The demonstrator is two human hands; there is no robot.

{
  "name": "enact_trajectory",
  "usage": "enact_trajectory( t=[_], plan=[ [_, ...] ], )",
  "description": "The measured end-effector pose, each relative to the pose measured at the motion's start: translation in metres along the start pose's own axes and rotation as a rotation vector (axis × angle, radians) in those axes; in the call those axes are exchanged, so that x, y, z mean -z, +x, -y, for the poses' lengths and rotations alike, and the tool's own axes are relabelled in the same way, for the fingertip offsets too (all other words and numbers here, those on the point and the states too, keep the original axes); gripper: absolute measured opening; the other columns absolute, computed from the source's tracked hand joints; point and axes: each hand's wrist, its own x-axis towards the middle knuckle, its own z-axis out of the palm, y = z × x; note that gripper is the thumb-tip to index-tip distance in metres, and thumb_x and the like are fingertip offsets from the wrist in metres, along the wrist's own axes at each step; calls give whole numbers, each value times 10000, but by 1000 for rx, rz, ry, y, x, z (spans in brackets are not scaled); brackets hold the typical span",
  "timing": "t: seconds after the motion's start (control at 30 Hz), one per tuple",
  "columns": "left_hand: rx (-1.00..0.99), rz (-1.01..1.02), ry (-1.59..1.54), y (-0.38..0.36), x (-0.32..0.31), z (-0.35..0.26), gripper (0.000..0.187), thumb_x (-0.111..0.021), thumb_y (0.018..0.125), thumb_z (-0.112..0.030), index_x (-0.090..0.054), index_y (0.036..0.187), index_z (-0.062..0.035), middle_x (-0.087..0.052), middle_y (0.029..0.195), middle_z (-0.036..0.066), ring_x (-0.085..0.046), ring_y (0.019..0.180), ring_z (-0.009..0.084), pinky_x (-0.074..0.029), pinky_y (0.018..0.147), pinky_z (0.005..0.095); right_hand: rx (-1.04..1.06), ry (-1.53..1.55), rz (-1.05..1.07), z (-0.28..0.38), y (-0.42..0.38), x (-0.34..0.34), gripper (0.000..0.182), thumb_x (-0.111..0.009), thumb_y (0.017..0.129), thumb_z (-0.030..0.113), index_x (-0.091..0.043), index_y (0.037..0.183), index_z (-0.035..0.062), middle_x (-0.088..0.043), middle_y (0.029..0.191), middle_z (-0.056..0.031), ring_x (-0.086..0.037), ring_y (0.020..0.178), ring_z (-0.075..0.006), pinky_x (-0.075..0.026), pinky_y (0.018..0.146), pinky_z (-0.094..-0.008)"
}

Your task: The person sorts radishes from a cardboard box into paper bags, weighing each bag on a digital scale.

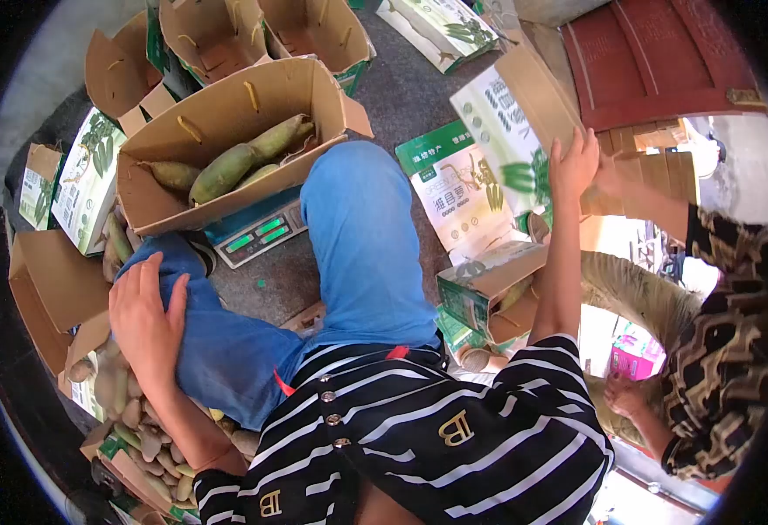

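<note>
My left hand (148,306) lies palm down on my left knee, its fingers loosely spread and nothing in them. Out to the right, my right hand (574,162) has its fingers on the edge of a printed cardboard box (511,114), which stands tilted and is partly smeared by motion. In front of my knees, an open carton (235,92) with yellow cord loops sits on a digital scale (266,234) with lit green displays. Several green radishes (224,173) lie inside that carton.
Another person in a patterned shirt (725,350) stands at the right, one blurred arm (638,188) reaching toward the tilted box. Open cartons (213,35) line the back. Loose radishes (152,437) are piled beside my left leg. A partly filled box (489,289) stands near my right knee.
</note>
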Motion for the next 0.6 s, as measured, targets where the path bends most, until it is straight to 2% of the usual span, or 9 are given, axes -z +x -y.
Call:
enact_trajectory(
  t=[0.03,0.13,0.23,0.3,0.33,0.37,0.4,0.5,0.6],
  plan=[
    [1,-7,1,0,1,0,344,-687,802,-207,-584,1074,-23,-614,973,141,-575,949,313,-431,873,408,60,-127,-30,2,1,6,471,-644,836,326,-560,1202,40,-530,1247,-223,-517,1129,-370,-424,939,-429],
    [5,-14,3,0,4,-2,348,-691,796,-203,-584,1074,-23,-613,970,140,-574,949,315,-432,867,408,-81,88,360,-15,-7,7,534,-666,808,353,-543,1208,21,-604,1121,-222,-589,1000,-371,-472,838,-447],
    [13,-16,-26,0,3,-1,350,-694,786,-201,-587,1069,-25,-612,964,136,-572,941,318,-435,851,405,-167,69,764,-42,0,25,538,-685,790,360,-563,1165,-5,-655,971,-213,-627,857,-377,-492,739,-452],
    [23,-15,-58,0,2,0,350,-697,779,-205,-589,1061,-28,-611,954,132,-570,928,319,-436,839,404,-122,236,799,-59,0,45,456,-697,791,315,-598,1096,-9,-659,892,-223,-637,818,-359,-495,722,-421],
    [6,-39,-60,0,2,-1,351,-700,774,-211,-590,1055,-31,-610,945,127,-569,916,317,-436,830,403,-140,417,766,-82,-7,46,407,-696,799,290,-611,1074,2,-659,900,-215,-639,821,-351,-494,720,-401],
    [5,-59,-41,-1,3,1,352,-703,769,-218,-592,1048,-35,-609,936,121,-568,905,314,-435,821,402,-147,623,738,-85,-13,36,359,-695,808,266,-624,1051,12,-660,907,-207,-642,823,-342,-494,717,-382],
    [6,-43,-36,1,6,0,358,-706,766,-230,-592,1047,-38,-607,925,114,-569,892,305,-434,815,401,-143,683,736,-64,-15,30,349,-691,815,257,-623,1052,10,-662,906,-204,-645,827,-335,-494,723,-377],
    [10,-64,-39,1,1,-1,361,-705,769,-232,-592,1049,-35,-610,928,110,-572,893,298,-432,813,399,-178,665,699,-51,-12,70,350,-685,829,252,-618,1058,-4,-669,914,-195,-651,843,-323,-495,740,-366],
    [6,-47,-23,0,1,-2,368,-706,773,-240,-591,1055,-32,-613,940,106,-573,900,294,-430,823,396,-187,694,669,15,-7,54,404,-692,826,294,-617,1070,-19,-674,945,-197,-652,880,-335,-495,762,-360]
  ],
)
